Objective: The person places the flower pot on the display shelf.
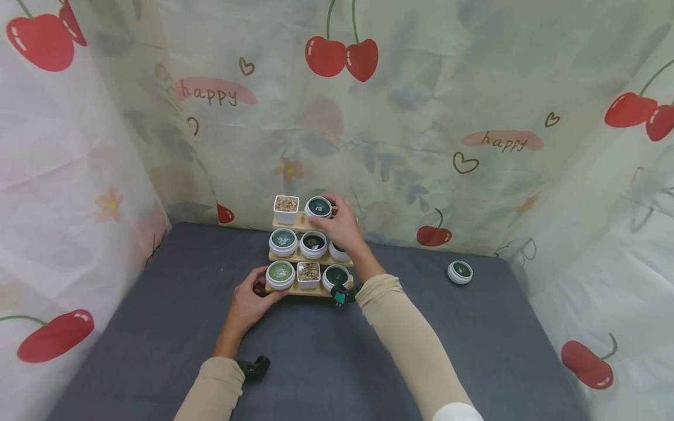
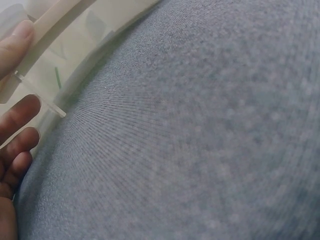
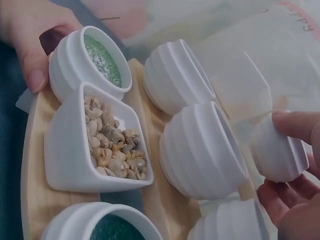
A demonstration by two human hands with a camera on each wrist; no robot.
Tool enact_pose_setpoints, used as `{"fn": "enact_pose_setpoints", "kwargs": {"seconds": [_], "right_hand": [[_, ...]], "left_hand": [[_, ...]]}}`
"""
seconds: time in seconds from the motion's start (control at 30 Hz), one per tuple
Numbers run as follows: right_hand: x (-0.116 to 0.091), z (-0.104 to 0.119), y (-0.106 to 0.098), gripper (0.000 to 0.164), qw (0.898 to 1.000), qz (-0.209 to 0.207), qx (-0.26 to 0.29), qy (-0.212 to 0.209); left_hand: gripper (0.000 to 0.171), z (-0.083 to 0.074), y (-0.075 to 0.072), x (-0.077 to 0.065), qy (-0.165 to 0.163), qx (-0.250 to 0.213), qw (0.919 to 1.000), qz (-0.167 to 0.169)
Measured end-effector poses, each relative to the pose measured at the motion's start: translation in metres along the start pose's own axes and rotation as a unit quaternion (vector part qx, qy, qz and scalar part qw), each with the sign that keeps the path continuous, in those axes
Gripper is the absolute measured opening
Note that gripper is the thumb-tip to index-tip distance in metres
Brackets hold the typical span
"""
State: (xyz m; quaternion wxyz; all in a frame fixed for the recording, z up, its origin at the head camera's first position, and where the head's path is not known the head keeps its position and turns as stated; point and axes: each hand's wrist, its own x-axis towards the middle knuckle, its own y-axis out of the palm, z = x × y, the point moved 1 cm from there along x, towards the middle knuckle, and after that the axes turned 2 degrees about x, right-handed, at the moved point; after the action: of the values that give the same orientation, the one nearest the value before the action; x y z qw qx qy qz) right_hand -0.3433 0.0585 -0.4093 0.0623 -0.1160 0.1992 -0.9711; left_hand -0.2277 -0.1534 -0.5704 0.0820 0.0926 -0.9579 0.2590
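A three-tier wooden stand [image 1: 301,222] carries several small white pots. My right hand [image 1: 343,227] pinches a round white pot [image 1: 319,207] with dark green contents at the top tier; in the right wrist view, thumb and fingers lie on opposite sides of this pot [image 3: 277,147]. My left hand [image 1: 247,305] holds the stand's lower left end, around the round pot with light green contents [image 1: 280,275]. In the left wrist view its thumb [image 2: 15,45] presses the wood. Square pots with pebble-like bits stand at the top left [image 1: 286,210] and bottom middle [image 1: 308,275].
A lone round white pot [image 1: 460,272] sits on the dark grey tabletop [image 1: 405,327] to the right. Close behind the stand hangs a cherry-printed curtain [image 1: 389,175], which also runs along both sides. My right forearm crosses before the stand's right end and partly hides pots there.
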Motion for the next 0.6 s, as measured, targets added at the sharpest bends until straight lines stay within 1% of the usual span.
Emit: {"fn": "enact_pose_setpoints", "kwargs": {"seconds": [0.23, 0.33, 0.6], "right_hand": [[0.0015, -0.0009, 0.0021, 0.064, 1.0, -0.006, -0.008, 0.021], [0.0017, 0.0, 0.0008, 0.066, 1.0, 0.004, -0.016, 0.024], [0.0037, -0.0005, -0.0022, 0.071, 0.998, 0.034, -0.045, 0.013]], "left_hand": [[0.072, -0.0003, -0.0016, 0.0011, 0.004, -0.001, 1.0, -0.002], [0.073, 0.0003, -0.0017, 0.0014, 0.003, 0.0, 1.0, -0.001], [0.074, 0.004, 0.0, 0.0004, 0.003, 0.006, 1.0, -0.001]]}}
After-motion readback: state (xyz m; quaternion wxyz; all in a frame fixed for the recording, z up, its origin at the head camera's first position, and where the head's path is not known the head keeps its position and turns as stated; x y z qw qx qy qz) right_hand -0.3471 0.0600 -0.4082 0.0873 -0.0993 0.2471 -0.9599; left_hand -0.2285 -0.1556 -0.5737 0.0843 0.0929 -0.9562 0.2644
